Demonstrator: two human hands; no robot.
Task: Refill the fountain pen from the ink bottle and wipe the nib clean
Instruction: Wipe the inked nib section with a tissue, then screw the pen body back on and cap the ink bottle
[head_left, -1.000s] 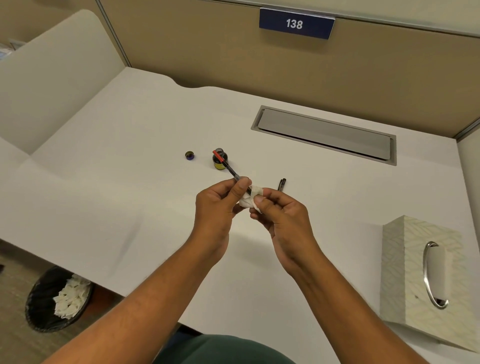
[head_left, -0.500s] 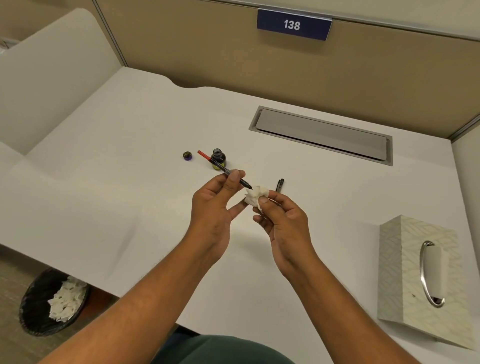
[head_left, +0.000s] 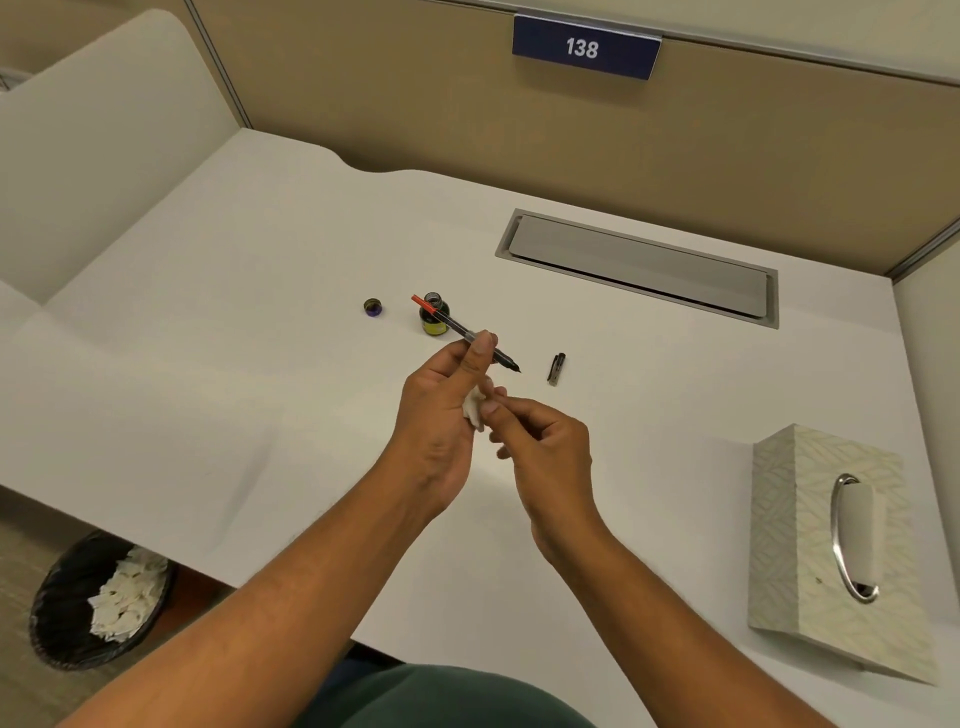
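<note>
My left hand pinches a slim dark fountain pen with a red rear end; its bare nib points right and down, clear of any tissue. A crumpled white tissue sits between both hands, pinched by my right hand and touching my left palm. Behind the pen stands the open ink bottle with a yellow label. Its small round lid lies to its left. The pen's dark cap lies on the desk to the right of the nib.
A patterned tissue box stands at the desk's right front. A grey cable hatch is set in the desk at the back. A black waste bin with used tissues is on the floor at the lower left. Partition walls surround the desk.
The tissue has come off the nib: a second ago it was wrapped around it. My right hand moved the wad down against my left palm, and the nib now shows bare.
</note>
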